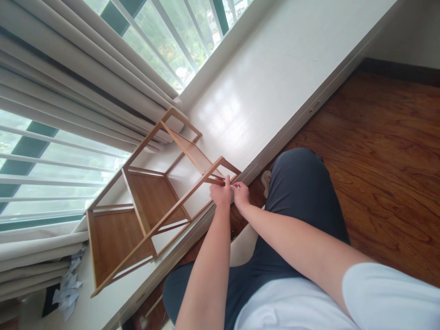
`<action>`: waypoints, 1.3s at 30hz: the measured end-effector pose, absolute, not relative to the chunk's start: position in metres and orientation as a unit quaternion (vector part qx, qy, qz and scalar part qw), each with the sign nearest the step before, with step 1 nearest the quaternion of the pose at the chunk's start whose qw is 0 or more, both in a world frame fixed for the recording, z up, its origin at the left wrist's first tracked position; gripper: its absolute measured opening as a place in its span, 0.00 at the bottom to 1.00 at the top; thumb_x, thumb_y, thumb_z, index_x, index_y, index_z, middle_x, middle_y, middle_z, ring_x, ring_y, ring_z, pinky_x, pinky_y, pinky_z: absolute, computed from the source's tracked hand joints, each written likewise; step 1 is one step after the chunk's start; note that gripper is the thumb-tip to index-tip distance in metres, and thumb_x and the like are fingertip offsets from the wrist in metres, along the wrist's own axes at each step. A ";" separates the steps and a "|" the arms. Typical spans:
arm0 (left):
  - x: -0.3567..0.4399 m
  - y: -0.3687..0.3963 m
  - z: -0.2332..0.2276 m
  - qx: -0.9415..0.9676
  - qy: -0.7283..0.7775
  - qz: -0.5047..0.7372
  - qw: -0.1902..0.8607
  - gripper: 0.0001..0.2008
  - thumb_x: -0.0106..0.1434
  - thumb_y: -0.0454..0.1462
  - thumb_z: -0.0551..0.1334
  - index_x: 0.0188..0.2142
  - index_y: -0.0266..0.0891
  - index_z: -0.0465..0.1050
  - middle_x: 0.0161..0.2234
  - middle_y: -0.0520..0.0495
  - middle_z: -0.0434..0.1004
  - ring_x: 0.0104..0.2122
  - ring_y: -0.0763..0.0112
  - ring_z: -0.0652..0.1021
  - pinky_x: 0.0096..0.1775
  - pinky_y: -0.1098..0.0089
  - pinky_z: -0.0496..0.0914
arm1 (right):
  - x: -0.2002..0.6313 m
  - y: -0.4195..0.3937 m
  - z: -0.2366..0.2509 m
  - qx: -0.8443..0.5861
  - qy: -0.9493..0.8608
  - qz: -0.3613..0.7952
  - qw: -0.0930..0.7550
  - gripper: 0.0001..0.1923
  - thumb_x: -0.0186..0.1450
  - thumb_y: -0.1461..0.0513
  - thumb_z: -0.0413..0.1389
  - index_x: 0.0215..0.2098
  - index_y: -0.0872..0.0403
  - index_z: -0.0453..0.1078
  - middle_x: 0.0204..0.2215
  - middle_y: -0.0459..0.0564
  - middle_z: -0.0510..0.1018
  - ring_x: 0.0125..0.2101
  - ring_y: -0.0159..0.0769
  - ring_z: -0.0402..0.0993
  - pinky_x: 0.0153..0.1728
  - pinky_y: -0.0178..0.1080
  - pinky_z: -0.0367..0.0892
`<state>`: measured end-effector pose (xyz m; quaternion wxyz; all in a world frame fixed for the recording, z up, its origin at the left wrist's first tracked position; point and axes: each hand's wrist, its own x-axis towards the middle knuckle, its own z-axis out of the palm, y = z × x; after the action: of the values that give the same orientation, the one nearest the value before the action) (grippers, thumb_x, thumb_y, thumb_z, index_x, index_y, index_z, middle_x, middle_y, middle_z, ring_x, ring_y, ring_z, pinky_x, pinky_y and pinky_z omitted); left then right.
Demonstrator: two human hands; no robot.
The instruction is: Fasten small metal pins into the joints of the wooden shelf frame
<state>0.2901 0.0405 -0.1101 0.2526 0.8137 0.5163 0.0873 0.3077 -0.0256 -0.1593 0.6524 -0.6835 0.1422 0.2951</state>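
A wooden shelf rack point(146, 230) with brown panels and slim rails lies on its side on the white window ledge. My left hand point(222, 193) is closed around a rail at the rack's near right end, thumb pointing up. Right beside it, my right hand point(241, 194) pinches at the same corner, its fingertips close to the left thumb. Whatever lies between the right fingertips is too small to make out. One panel point(189, 150) slants across the rack's right section, and two more panels stand further left.
Long beige curtains point(79, 68) and barred windows point(178, 34) border the ledge point(261, 87) on the far side. Crumpled pale paper point(68, 288) lies at the lower left. My bent knee point(302, 192) is right of the hands, above the wooden floor point(385, 151).
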 end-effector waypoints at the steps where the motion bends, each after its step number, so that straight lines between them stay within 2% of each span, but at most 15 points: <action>1: 0.294 0.040 -0.111 0.804 0.528 0.093 0.257 0.20 0.65 0.56 0.58 0.34 0.44 0.74 0.34 0.43 0.80 0.40 0.55 0.79 0.45 0.59 0.69 | 0.308 -0.026 -0.159 -0.686 0.139 0.294 0.651 0.09 0.54 0.56 0.59 0.29 0.53 0.73 0.26 0.48 0.79 0.29 0.39 0.72 0.32 0.38 0.64; 8: 0.298 0.046 -0.128 0.779 0.531 0.147 0.298 0.14 0.66 0.48 0.57 0.32 0.43 0.73 0.33 0.42 0.81 0.38 0.58 0.81 0.44 0.62 0.71 | 0.312 -0.023 -0.162 -0.693 0.123 0.305 0.641 0.08 0.55 0.56 0.58 0.30 0.53 0.74 0.28 0.50 0.80 0.31 0.40 0.74 0.35 0.39 0.65; 22: 0.294 0.048 -0.136 0.785 0.519 0.145 0.307 0.15 0.67 0.49 0.55 0.34 0.42 0.73 0.33 0.43 0.81 0.37 0.60 0.81 0.44 0.63 0.72 | 0.315 -0.021 -0.158 -0.687 0.157 0.322 0.632 0.07 0.55 0.58 0.59 0.26 0.53 0.76 0.26 0.49 0.81 0.30 0.40 0.74 0.34 0.38 0.64; 29: 0.287 0.044 -0.136 0.781 0.518 0.154 0.314 0.16 0.66 0.50 0.56 0.35 0.42 0.72 0.33 0.43 0.81 0.37 0.60 0.81 0.43 0.63 0.73 | 0.308 -0.024 -0.160 -0.688 0.153 0.336 0.626 0.09 0.57 0.57 0.58 0.25 0.53 0.76 0.24 0.48 0.80 0.28 0.38 0.72 0.31 0.37 0.62; 39: 0.276 0.040 -0.134 0.785 0.508 0.142 0.325 0.17 0.66 0.50 0.56 0.36 0.41 0.74 0.32 0.43 0.81 0.35 0.60 0.81 0.41 0.64 0.73 | 0.294 -0.028 -0.167 -0.641 0.159 0.349 0.665 0.13 0.58 0.54 0.56 0.25 0.55 0.76 0.24 0.47 0.79 0.28 0.37 0.71 0.30 0.36 0.60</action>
<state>0.2762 0.0399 -0.1342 0.3253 0.7848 0.5081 0.1417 0.2939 -0.0275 -0.1669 0.6651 -0.6409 0.1589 0.3488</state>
